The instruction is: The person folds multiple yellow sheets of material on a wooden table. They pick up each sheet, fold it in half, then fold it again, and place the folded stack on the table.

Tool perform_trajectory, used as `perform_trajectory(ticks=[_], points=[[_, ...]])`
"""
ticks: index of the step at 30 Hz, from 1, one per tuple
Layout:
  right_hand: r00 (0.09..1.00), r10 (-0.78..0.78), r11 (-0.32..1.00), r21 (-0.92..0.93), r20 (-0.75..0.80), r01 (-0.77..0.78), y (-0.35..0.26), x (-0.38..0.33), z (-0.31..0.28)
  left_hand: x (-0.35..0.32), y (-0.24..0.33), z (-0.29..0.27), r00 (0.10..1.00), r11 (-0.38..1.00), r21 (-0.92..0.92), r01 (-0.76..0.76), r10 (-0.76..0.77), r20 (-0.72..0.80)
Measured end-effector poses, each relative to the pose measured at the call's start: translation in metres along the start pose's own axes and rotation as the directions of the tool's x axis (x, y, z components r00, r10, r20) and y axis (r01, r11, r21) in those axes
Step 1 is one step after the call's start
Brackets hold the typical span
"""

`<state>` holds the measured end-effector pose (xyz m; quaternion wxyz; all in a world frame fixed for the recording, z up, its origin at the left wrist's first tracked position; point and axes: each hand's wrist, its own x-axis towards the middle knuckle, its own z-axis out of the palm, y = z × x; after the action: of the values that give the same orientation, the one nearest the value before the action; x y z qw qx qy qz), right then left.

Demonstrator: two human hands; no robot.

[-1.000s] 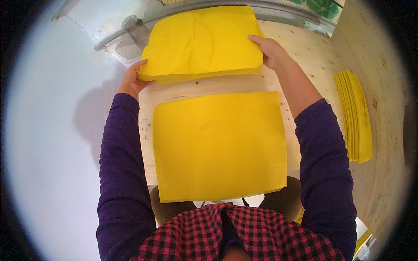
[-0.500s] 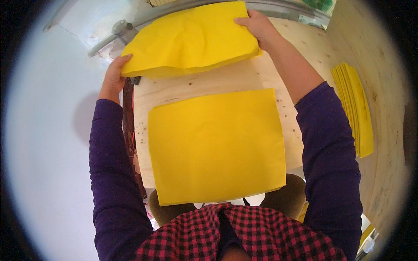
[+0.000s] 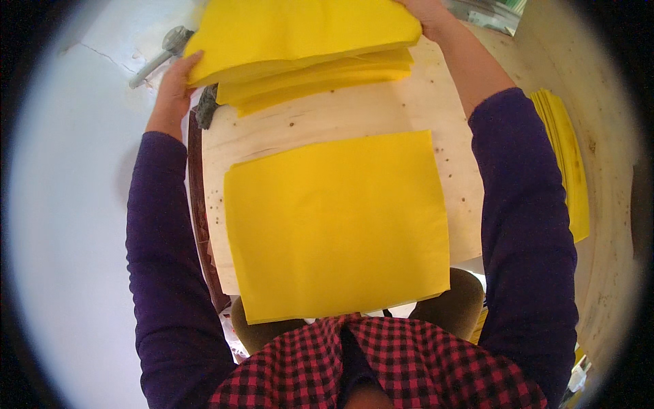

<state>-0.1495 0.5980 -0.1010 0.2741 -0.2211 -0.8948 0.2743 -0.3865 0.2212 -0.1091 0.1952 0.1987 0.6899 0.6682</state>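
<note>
At the far end of the table, a bundle of yellow fabric sheets (image 3: 300, 31) is stretched between my two hands. My left hand (image 3: 178, 82) grips its near left corner, thumb on top. My right hand (image 3: 429, 19) is closed on its right side, partly cut off by the upper edge of the view. Beneath the held bundle lies a further yellow stack (image 3: 320, 78), its layered near edges showing. Close to my body, another flat pile of yellow sheets (image 3: 337, 225) lies on the wooden table, apart from both hands.
A pale wooden tabletop (image 3: 327, 123) carries the piles. More folded yellow sheets (image 3: 562, 163) stand along the wooden panel (image 3: 603, 136) at the right. A white wall (image 3: 75, 204) closes the left side. A grey pipe (image 3: 153, 65) and a dark lump (image 3: 205, 108) are by the far left corner.
Both hands have moved farther away with the held bundle, toward the upper edge. The stack beneath it has come into sight. The near pile stays in place.
</note>
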Motion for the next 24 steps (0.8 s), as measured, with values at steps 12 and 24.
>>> perform_trajectory(ticks=[12, 24], points=[[0.985, -0.154, 0.977, 0.164, 0.083, 0.139, 0.038, -0.029, 0.033, 0.019, -0.047, -0.003, 0.978, 0.967, 0.144, 0.209, -0.206, -0.033], [1.0, 0.007, 0.993, 0.116, 0.0, -0.007, 0.041, -0.016, 0.036, -0.002, -0.062, 0.017, 0.999, 0.998, 0.026, 0.054, -0.054, -0.001]])
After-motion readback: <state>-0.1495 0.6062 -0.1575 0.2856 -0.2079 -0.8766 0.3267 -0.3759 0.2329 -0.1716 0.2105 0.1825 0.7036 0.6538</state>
